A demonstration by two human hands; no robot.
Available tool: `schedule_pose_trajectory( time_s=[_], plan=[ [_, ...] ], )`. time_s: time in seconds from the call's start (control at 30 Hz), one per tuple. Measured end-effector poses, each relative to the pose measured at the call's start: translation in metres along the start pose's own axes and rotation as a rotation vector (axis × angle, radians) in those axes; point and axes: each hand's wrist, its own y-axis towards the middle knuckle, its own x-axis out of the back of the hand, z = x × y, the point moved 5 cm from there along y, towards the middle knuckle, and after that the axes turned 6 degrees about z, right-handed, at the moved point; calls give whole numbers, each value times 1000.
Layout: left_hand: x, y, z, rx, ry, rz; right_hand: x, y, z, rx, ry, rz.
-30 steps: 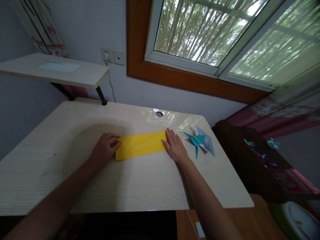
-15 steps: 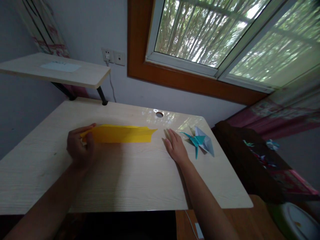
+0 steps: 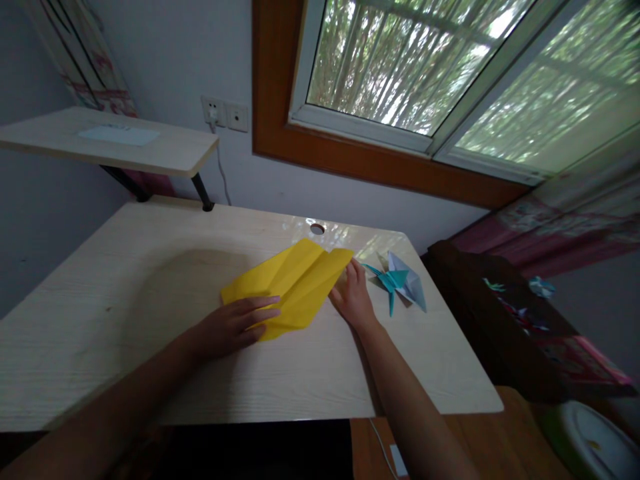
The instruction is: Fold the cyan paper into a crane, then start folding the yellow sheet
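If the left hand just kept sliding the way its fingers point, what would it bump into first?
The left hand lies flat with its fingertips already on the yellow paper, pointing right. Going on, it would cross the paper and probably meet the right hand at the paper's far edge, though depth is hard to judge.
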Motion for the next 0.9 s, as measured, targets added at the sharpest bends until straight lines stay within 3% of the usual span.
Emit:
schedule_pose_trajectory(
  time_s=[0.2,0.37,0.5,0.6,0.73,0.9],
  plan=[
    [-9,8,1,-128,99,62,2,-3,5,9,-41,-88],
    [-21,11,15,-20,86,168,10,-1,12,12,-70,-143],
    [-25,10,25,78,100,169,17,0,16,10,-81,-183],
    [-28,7,32,119,97,160,11,2,20,60,-85,-76],
    [-34,2,41,179,73,135,-2,5,37,254,-30,157],
    [-44,-1,49,210,39,166,-10,6,65,434,78,299]
  ],
)
